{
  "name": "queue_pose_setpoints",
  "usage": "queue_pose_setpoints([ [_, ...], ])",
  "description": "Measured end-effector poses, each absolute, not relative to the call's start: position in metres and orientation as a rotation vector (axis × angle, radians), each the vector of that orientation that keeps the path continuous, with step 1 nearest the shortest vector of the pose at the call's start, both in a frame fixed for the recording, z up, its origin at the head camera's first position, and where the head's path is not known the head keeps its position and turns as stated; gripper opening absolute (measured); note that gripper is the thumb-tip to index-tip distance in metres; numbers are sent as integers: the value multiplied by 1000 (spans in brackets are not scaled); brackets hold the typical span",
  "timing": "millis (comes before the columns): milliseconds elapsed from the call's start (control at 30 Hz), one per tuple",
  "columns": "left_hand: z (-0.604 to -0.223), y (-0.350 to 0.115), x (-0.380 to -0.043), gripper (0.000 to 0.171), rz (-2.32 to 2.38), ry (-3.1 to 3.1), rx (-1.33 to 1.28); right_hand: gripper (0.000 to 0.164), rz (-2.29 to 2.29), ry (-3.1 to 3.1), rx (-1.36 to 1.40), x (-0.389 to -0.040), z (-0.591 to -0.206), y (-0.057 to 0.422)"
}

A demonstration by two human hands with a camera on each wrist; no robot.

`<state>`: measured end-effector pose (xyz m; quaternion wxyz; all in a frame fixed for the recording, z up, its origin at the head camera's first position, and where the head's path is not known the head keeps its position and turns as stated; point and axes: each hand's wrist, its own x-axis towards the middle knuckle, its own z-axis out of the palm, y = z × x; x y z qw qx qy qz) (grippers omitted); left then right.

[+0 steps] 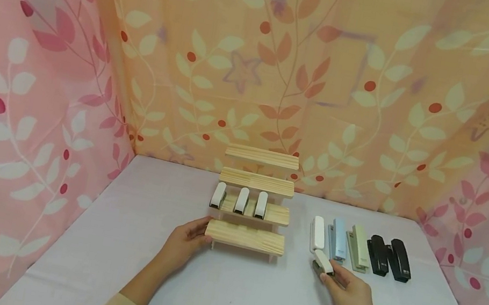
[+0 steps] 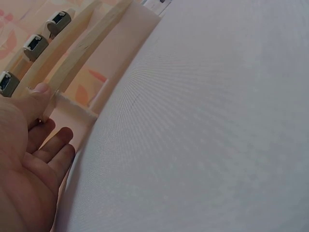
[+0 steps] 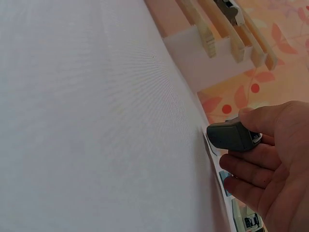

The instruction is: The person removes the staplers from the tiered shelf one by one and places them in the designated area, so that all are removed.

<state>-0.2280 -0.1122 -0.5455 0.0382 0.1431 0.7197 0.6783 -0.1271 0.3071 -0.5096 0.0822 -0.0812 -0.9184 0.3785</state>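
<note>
My right hand (image 1: 353,297) pinches a small white stapler (image 1: 323,262) with a dark base, thumb on one side and fingers on the other. In the right wrist view the dark underside of this stapler (image 3: 231,135) faces the camera. At the left end of the lowest board of a wooden tiered display rack (image 1: 245,238), my left hand (image 1: 181,242) grips the edge between thumb and fingers. Three white staplers (image 1: 242,200) stand side by side on the second board from the bottom, toward its left and middle.
Right of the rack, a row on the white tabletop (image 1: 248,300) holds a white stapler (image 1: 317,234), a light blue stapler (image 1: 338,239), a light green stapler (image 1: 358,248) and two black staplers (image 1: 400,261). Patterned cloth (image 1: 259,68) hangs behind and at both sides.
</note>
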Motion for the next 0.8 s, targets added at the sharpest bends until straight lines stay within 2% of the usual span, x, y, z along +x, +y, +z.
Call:
queue_pose_setpoints([
  [800, -544, -113, -227, 61, 2076, 2195, 448, 53, 1028, -2742, -274, -127, -518, 304],
])
